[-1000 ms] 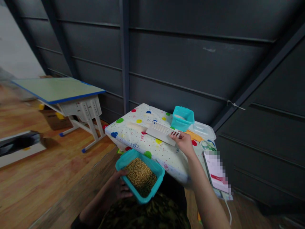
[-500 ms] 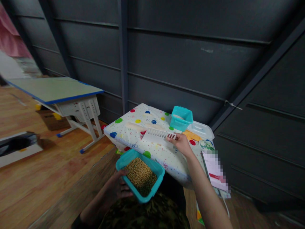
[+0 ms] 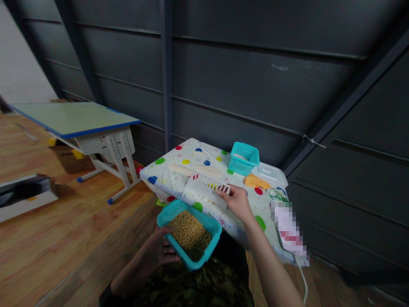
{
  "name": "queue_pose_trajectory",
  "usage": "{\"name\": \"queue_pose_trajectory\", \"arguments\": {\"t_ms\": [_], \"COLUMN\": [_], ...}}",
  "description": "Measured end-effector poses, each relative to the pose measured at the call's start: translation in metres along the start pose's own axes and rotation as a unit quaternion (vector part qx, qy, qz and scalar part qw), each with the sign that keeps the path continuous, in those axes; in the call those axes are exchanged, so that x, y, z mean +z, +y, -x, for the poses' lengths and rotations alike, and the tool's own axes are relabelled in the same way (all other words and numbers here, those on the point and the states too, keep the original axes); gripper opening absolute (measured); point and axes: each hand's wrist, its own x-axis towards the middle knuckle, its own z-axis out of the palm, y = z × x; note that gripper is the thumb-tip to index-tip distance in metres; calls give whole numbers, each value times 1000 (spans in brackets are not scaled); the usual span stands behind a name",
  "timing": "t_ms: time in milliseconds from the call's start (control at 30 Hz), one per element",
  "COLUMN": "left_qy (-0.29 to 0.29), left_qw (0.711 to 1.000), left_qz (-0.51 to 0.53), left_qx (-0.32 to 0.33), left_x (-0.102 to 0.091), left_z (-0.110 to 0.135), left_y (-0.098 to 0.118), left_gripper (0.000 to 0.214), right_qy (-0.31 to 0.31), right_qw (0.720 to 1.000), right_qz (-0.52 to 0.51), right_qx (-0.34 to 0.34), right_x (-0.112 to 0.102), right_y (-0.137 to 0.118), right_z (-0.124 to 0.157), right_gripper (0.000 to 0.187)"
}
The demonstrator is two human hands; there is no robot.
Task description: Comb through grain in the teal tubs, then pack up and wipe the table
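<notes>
Low in front of me, my left hand [image 3: 162,247] grips the left side of a turquoise plastic container [image 3: 213,229], thumb over its rim. Dried yellow beans [image 3: 188,232] like soybeans fill much of it, partly in shadow. My right hand [image 3: 237,201] pinches the right end of a flat white plastic piece [image 3: 203,189] with a row of slots along its far edge. That piece is over the near part of the table, just beyond the container. Pale powder [image 3: 182,169] and a see-through sheet or smear lie behind it.
The table has a dotted cloth [image 3: 166,175]. At its back stand a second turquoise container [image 3: 245,164] with something white inside, a clear lid [image 3: 271,174] and an orange cloth [image 3: 256,182]. A blurred phone-like item [image 3: 289,232] with a cable lies right. Another desk [image 3: 70,119] stands left.
My right hand has moved the white slotted piece slightly left and nearer to me, toward the container. My left hand and the bean container stay almost where they were.
</notes>
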Motion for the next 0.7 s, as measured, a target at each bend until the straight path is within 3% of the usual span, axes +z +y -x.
{"name": "queue_pose_trajectory", "arguments": {"t_ms": [200,400,567,700], "left_qy": [-2,-6,-26,-58], "left_qw": [1000,1000,999,998], "left_qz": [4,12,17,30], "left_qx": [5,2,7,15], "left_x": [-1,-2,-12,-25], "left_z": [5,0,-9,-18], "left_y": [0,-1,-8,-17], "left_gripper": [28,26,53,65], "right_qy": [8,31,154,161], "right_qw": [1000,997,987,987], "right_qz": [-10,-66,-54,21], "right_qx": [2,26,-11,-2], "right_x": [21,26,-2,-17], "right_y": [-25,-28,-16,-5], "right_z": [29,42,-8,-72], "right_gripper": [36,35,41,26]}}
